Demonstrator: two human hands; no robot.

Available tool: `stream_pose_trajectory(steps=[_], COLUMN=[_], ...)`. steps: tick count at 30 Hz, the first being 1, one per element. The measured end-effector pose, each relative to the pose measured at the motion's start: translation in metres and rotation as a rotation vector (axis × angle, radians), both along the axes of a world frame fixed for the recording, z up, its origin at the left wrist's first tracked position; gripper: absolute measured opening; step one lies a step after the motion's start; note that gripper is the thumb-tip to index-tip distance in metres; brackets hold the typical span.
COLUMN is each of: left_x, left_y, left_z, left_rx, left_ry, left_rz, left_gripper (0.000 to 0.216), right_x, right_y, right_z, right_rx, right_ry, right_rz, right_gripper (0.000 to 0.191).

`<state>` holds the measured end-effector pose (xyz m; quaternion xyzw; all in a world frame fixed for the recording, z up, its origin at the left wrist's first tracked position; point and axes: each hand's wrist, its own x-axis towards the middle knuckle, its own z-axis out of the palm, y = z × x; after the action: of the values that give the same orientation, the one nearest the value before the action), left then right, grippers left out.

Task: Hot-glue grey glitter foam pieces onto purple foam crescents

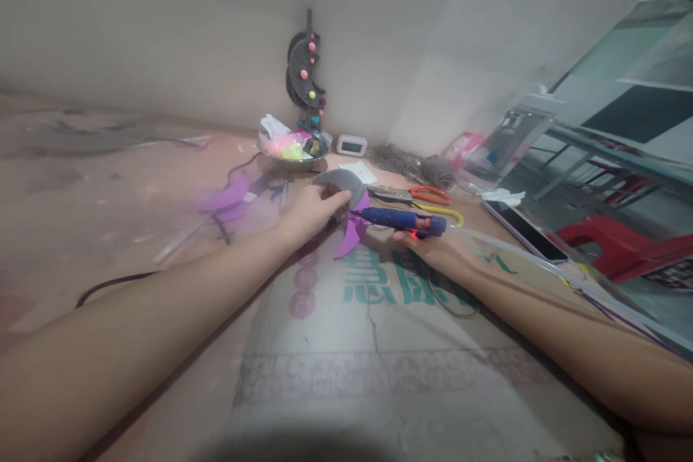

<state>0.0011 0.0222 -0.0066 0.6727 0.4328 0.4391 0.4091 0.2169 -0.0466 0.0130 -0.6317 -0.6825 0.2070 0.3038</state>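
Observation:
My left hand (pixel 312 211) pinches a grey crescent-shaped felt piece (pixel 342 182) that lies over a purple felt crescent (pixel 353 231) on the table. My right hand (pixel 427 244) grips a blue glue gun (pixel 403 220) with a red light on its body. The gun's nozzle points left and touches the felt pieces beside my left fingers. Both forearms reach in from the bottom corners of the view over a printed sack sheet (pixel 379 317).
Orange-handled scissors (pixel 427 194) lie behind the gun. A metal bowl of bright scraps (pixel 293 148), a small white clock (pixel 351 146), twine (pixel 411 166) and a dark felt ornament with pom-poms (pixel 304 72) stand at the back. More purple felt (pixel 230 198) lies left; a phone (pixel 522 229) lies right.

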Motion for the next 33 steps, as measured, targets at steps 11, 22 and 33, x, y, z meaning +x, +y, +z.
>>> stream_pose_trajectory(steps=[11,22,33], left_x=[0.000,0.001,0.000], left_y=[-0.003,0.001,0.002], left_z=[0.003,-0.001,-0.002], left_rx=[-0.001,-0.026,-0.034], left_ry=[-0.011,-0.050,-0.051], left_rz=[0.003,-0.010,-0.011], left_gripper=[0.029,0.030,0.031], right_x=[0.002,0.000,-0.001], right_y=[0.000,-0.003,-0.004], right_z=[0.001,0.005,0.011], right_rx=[0.007,0.014,0.072], right_ry=[-0.046,-0.063,-0.054], right_rz=[0.013,-0.030,-0.029], right_gripper=[0.031,0.030,0.028])
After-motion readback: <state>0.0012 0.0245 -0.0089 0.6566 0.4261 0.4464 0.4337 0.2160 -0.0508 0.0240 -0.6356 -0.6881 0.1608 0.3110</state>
